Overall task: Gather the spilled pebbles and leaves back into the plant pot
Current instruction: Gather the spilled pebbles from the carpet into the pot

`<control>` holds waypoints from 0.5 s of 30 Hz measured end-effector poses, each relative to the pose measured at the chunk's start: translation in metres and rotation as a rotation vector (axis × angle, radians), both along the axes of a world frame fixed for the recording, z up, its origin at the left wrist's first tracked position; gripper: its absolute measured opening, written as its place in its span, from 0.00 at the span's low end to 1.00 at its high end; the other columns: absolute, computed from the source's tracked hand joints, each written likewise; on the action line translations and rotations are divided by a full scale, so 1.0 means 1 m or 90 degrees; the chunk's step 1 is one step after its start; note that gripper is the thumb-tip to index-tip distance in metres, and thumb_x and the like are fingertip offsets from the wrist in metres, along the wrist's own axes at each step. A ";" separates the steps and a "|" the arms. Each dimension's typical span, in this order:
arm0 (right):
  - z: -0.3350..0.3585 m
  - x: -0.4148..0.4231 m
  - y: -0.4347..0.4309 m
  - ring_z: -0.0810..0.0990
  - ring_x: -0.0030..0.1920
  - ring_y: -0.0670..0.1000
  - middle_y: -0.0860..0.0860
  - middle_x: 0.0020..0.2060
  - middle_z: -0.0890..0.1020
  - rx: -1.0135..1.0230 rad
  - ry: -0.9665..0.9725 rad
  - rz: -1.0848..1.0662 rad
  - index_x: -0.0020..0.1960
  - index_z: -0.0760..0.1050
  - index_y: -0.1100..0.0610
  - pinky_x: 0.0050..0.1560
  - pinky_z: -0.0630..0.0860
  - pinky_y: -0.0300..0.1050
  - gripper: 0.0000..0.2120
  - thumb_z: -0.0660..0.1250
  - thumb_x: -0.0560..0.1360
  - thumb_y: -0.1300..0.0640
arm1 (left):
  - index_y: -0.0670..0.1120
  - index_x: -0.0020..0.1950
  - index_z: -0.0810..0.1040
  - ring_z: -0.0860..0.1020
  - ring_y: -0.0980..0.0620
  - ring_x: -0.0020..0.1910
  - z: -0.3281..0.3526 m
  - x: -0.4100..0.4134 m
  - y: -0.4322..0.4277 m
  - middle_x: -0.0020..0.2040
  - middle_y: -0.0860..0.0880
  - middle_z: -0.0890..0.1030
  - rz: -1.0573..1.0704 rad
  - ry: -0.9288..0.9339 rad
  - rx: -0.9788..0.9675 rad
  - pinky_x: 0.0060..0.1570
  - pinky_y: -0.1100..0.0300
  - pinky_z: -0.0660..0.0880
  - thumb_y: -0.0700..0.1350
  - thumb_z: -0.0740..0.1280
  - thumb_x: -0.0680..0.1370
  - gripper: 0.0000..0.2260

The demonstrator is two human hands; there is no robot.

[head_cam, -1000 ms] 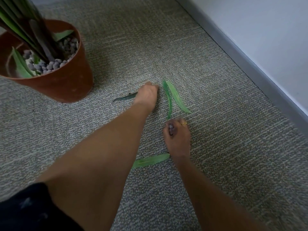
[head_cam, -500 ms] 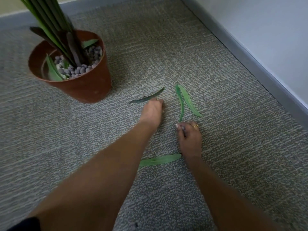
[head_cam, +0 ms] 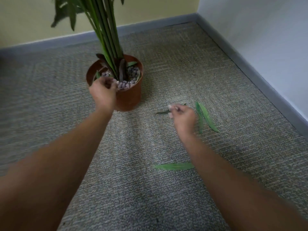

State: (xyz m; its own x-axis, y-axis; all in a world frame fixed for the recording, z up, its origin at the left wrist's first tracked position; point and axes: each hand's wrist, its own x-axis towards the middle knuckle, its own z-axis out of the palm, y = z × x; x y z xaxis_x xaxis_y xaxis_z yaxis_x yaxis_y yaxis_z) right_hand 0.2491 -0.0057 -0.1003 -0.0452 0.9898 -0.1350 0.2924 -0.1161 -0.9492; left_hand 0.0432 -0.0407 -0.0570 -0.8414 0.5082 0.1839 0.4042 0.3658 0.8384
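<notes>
A terracotta plant pot with tall green stems stands on the carpet, and grey pebbles fill its top. My left hand hovers over the pot's near rim. Its fingers are bunched downward around small pebbles. My right hand is lifted just off the carpet to the right of the pot, blurred, fingertips pinched on a small pebble. A dark thin leaf lies under its fingertips. Two green leaves lie side by side just right of that hand. Another green leaf lies nearer me.
Grey carpet covers the floor. A grey baseboard runs along the white wall on the right, and another runs along the yellow wall behind the pot, the two meeting in the corner.
My left hand rose from the carpet beside the dark leaf and moved to the pot's rim. My right hand lifted and shifted toward the dark leaf. My view tilted up toward the corner.
</notes>
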 end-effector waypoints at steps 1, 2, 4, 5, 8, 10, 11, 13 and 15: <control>0.012 -0.020 0.011 0.81 0.37 0.48 0.57 0.44 0.84 -0.074 0.009 0.022 0.52 0.79 0.65 0.38 0.78 0.32 0.11 0.70 0.71 0.60 | 0.42 0.43 0.81 0.77 0.58 0.34 0.003 -0.008 0.003 0.35 0.49 0.78 0.008 -0.062 0.000 0.38 0.66 0.74 0.40 0.70 0.72 0.03; 0.026 -0.037 0.021 0.83 0.42 0.51 0.58 0.46 0.84 -0.163 0.013 0.034 0.52 0.78 0.65 0.45 0.80 0.38 0.13 0.71 0.70 0.60 | 0.42 0.39 0.80 0.77 0.57 0.32 0.005 -0.014 0.006 0.32 0.50 0.77 0.008 -0.131 -0.004 0.35 0.66 0.74 0.40 0.71 0.72 0.03; 0.052 -0.072 0.038 0.83 0.47 0.53 0.59 0.48 0.83 -0.264 0.038 0.073 0.53 0.77 0.68 0.53 0.79 0.45 0.16 0.73 0.69 0.61 | 0.42 0.34 0.78 0.77 0.51 0.36 0.010 -0.027 0.010 0.30 0.47 0.76 -0.002 -0.205 -0.019 0.41 0.60 0.76 0.41 0.72 0.71 0.07; 0.063 -0.086 0.043 0.83 0.48 0.53 0.60 0.48 0.83 -0.255 0.057 0.099 0.53 0.77 0.69 0.53 0.79 0.46 0.16 0.73 0.68 0.62 | 0.41 0.34 0.77 0.78 0.49 0.39 0.011 -0.032 0.012 0.33 0.43 0.78 0.001 -0.240 -0.015 0.47 0.55 0.78 0.40 0.72 0.71 0.07; 0.086 -0.118 0.055 0.81 0.53 0.55 0.60 0.54 0.81 -0.171 0.045 0.182 0.56 0.76 0.68 0.56 0.78 0.45 0.17 0.71 0.69 0.65 | 0.35 0.48 0.77 0.80 0.42 0.45 0.020 -0.033 0.019 0.51 0.34 0.80 0.032 -0.329 0.041 0.50 0.51 0.79 0.35 0.71 0.71 0.08; 0.092 -0.134 0.060 0.78 0.58 0.55 0.59 0.57 0.79 -0.127 -0.004 0.235 0.60 0.74 0.66 0.57 0.75 0.42 0.20 0.71 0.69 0.64 | 0.37 0.57 0.76 0.81 0.43 0.50 0.022 -0.027 0.020 0.53 0.38 0.81 0.057 -0.224 0.025 0.52 0.52 0.79 0.37 0.70 0.72 0.14; 0.092 -0.140 0.061 0.77 0.59 0.55 0.59 0.59 0.79 -0.109 -0.028 0.260 0.61 0.73 0.66 0.58 0.74 0.42 0.21 0.71 0.69 0.64 | 0.39 0.57 0.76 0.81 0.46 0.50 0.022 -0.022 0.018 0.52 0.41 0.82 0.052 -0.131 0.016 0.53 0.52 0.78 0.38 0.70 0.72 0.14; 0.088 -0.143 0.064 0.76 0.60 0.55 0.59 0.60 0.78 -0.075 -0.051 0.303 0.62 0.72 0.65 0.62 0.73 0.46 0.20 0.68 0.71 0.67 | 0.40 0.55 0.77 0.80 0.51 0.46 0.020 -0.001 0.011 0.49 0.44 0.82 0.027 0.019 0.035 0.51 0.59 0.77 0.38 0.67 0.74 0.10; 0.079 -0.135 0.067 0.76 0.60 0.55 0.59 0.60 0.78 -0.030 -0.025 0.289 0.61 0.74 0.63 0.63 0.73 0.49 0.18 0.66 0.72 0.69 | 0.40 0.53 0.78 0.78 0.54 0.44 0.009 0.024 0.004 0.48 0.45 0.82 -0.007 0.099 0.073 0.48 0.65 0.75 0.37 0.64 0.75 0.08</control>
State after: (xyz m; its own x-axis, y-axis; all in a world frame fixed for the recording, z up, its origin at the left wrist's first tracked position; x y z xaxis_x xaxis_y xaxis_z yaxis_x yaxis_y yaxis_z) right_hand 0.1144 0.0611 -0.0210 -0.4665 0.8641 -0.1891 0.3596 -0.0101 -0.9330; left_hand 0.0672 -0.0370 -0.0477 -0.7926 0.4860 0.3682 0.5355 0.2659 0.8016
